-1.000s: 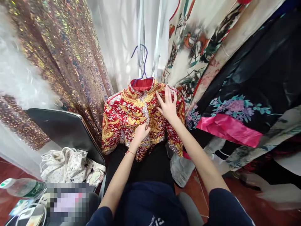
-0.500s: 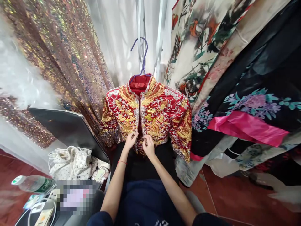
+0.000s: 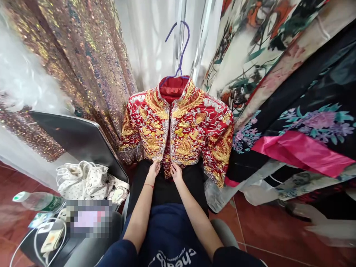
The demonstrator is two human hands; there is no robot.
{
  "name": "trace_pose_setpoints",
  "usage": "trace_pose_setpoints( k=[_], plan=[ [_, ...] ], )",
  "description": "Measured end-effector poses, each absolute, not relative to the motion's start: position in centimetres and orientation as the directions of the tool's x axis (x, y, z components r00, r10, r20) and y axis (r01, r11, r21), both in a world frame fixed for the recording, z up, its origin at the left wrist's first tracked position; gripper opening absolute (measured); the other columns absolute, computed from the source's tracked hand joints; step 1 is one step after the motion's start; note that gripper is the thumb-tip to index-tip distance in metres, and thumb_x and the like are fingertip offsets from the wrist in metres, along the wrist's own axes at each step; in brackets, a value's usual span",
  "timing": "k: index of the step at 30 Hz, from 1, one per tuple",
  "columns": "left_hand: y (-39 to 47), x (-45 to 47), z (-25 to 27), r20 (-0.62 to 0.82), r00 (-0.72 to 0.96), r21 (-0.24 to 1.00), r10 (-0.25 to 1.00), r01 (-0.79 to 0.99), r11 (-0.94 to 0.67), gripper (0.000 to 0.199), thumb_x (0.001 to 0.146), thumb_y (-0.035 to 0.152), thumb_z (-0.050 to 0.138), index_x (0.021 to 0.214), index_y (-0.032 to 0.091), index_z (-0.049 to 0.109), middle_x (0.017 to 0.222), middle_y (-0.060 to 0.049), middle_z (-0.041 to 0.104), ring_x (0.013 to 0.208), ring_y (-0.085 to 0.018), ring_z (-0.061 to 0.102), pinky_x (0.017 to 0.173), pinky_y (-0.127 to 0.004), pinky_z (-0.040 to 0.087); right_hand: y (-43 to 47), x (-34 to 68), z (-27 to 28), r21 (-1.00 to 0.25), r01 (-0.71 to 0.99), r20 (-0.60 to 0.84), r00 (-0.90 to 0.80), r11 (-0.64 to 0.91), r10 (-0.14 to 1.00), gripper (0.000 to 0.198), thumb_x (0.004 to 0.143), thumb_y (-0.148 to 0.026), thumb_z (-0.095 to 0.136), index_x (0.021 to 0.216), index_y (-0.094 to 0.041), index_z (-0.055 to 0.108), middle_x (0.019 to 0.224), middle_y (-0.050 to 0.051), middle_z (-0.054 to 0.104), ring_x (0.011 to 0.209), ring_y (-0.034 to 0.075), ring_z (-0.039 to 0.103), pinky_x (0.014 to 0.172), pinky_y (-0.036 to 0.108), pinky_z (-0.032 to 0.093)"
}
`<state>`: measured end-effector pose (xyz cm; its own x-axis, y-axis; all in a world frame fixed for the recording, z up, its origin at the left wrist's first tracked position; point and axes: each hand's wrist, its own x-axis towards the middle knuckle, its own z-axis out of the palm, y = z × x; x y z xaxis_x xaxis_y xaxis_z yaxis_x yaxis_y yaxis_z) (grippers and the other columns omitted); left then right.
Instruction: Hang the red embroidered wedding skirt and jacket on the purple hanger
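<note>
A red jacket (image 3: 186,126) with gold and silver embroidery hangs on a purple hanger (image 3: 184,48), its front facing me and its lower part over my lap. The two front edges lie slightly apart, with dark red fabric between them. My left hand (image 3: 155,168) pinches the bottom corner of the front edge on the left. On the other side, my right hand (image 3: 175,171) has its fingers closed on the opposite bottom corner. Both sleeves hang loose at the sides.
On the left stands a chair (image 3: 72,137) bearing a white spotted cloth bag (image 3: 83,180), a plastic bottle (image 3: 39,201) and a white cable (image 3: 65,226). A sequined fabric (image 3: 91,55) hangs behind it. Black floral cloth (image 3: 319,118) with a pink band hangs at right.
My hands have moved down to the jacket's bottom corners and spread slightly apart. The front edges now lie straighter. The camera view has shifted, and the jacket appears a little larger.
</note>
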<state>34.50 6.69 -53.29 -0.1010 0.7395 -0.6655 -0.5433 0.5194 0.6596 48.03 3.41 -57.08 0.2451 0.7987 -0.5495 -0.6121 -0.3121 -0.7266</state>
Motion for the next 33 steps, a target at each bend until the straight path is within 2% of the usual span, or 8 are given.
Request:
trace_pose_setpoints(
  k=[9, 14, 18, 21, 27, 29, 33],
  plan=[
    [5.1, 34.0, -54.3, -0.642, -0.027, 0.572, 0.767, -0.683, 0.454, 0.039, 0.095, 0.038, 0.061, 0.128, 0.017, 0.058, 0.128, -0.011, 0.061, 0.109, -0.022, 0.063, 0.092, -0.045, 0.056, 4.2, 48.6, -57.7, -0.648, -0.677, -0.598, 0.170, -0.348, 0.783, 0.037, 0.096, -0.038, 0.061, 0.127, -0.018, 0.059, 0.129, 0.009, 0.061, 0.109, 0.022, 0.063, 0.092, 0.044, 0.056],
    [6.2, 32.6, -53.9, -0.632, -0.011, 0.551, 0.775, -0.710, 0.439, 0.040, 0.095, 0.044, 0.059, 0.121, 0.014, 0.061, 0.121, -0.012, 0.064, 0.104, -0.020, 0.065, 0.088, -0.038, 0.057, 3.8, 48.7, -57.8, -0.637, -0.681, -0.600, 0.142, -0.362, 0.787, 0.037, 0.096, -0.039, 0.061, 0.127, -0.018, 0.059, 0.128, 0.009, 0.061, 0.109, 0.022, 0.063, 0.092, 0.044, 0.056],
    [6.7, 31.9, -54.4, -0.630, -0.025, 0.569, 0.776, -0.695, 0.439, 0.039, 0.095, 0.038, 0.060, 0.127, 0.017, 0.058, 0.127, -0.011, 0.061, 0.109, -0.022, 0.063, 0.092, -0.044, 0.056, 3.5, 48.3, -58.1, -0.635, -0.665, -0.620, 0.137, -0.392, 0.772, 0.038, 0.096, -0.039, 0.061, 0.128, -0.018, 0.058, 0.128, 0.009, 0.061, 0.109, 0.022, 0.063, 0.092, 0.044, 0.056],
    [6.1, 32.2, -54.3, -0.615, 0.026, 0.575, 0.788, -0.669, 0.471, 0.039, 0.095, 0.038, 0.060, 0.127, 0.017, 0.058, 0.128, -0.011, 0.060, 0.109, -0.022, 0.063, 0.092, -0.045, 0.056, 3.2, 48.2, -57.9, -0.635, -0.658, -0.614, 0.112, -0.405, 0.781, 0.039, 0.095, -0.038, 0.061, 0.128, -0.017, 0.058, 0.128, 0.010, 0.061, 0.109, 0.022, 0.063, 0.092, 0.044, 0.056],
    [3.3, 33.5, -53.6, -0.589, 0.221, 0.554, 0.777, -0.589, 0.588, 0.017, 0.089, 0.011, 0.066, 0.105, 0.014, 0.070, 0.106, -0.010, 0.073, 0.094, -0.017, 0.071, 0.075, -0.024, 0.055, 2.0, 49.2, -57.1, -0.636, -0.645, -0.578, 0.034, -0.424, 0.815, 0.038, 0.096, -0.038, 0.061, 0.127, -0.018, 0.059, 0.128, 0.010, 0.061, 0.109, 0.022, 0.063, 0.092, 0.044, 0.056],
    [2.6, 33.8, -53.6, -0.572, 0.259, 0.557, 0.778, -0.574, 0.601, 0.017, 0.085, 0.007, 0.068, 0.101, 0.011, 0.071, 0.101, -0.012, 0.075, 0.091, -0.018, 0.072, 0.074, -0.023, 0.056, 1.6, 49.5, -57.1, -0.637, -0.634, -0.571, 0.005, -0.439, 0.821, 0.037, 0.096, -0.038, 0.061, 0.127, -0.018, 0.059, 0.128, 0.009, 0.061, 0.108, 0.022, 0.064, 0.091, 0.044, 0.056],
    [2.3, 33.8, -53.8, -0.533, 0.267, 0.582, 0.803, -0.573, 0.577, 0.020, 0.083, 0.004, 0.069, 0.101, 0.010, 0.073, 0.095, -0.010, 0.077, 0.088, -0.017, 0.073, 0.082, -0.024, 0.057, 1.1, 49.8, -56.9, -0.650, -0.615, -0.543, -0.036, -0.447, 0.839, 0.036, 0.096, -0.038, 0.061, 0.125, -0.017, 0.060, 0.124, 0.009, 0.063, 0.104, 0.020, 0.065, 0.088, 0.041, 0.057]
  ],
)
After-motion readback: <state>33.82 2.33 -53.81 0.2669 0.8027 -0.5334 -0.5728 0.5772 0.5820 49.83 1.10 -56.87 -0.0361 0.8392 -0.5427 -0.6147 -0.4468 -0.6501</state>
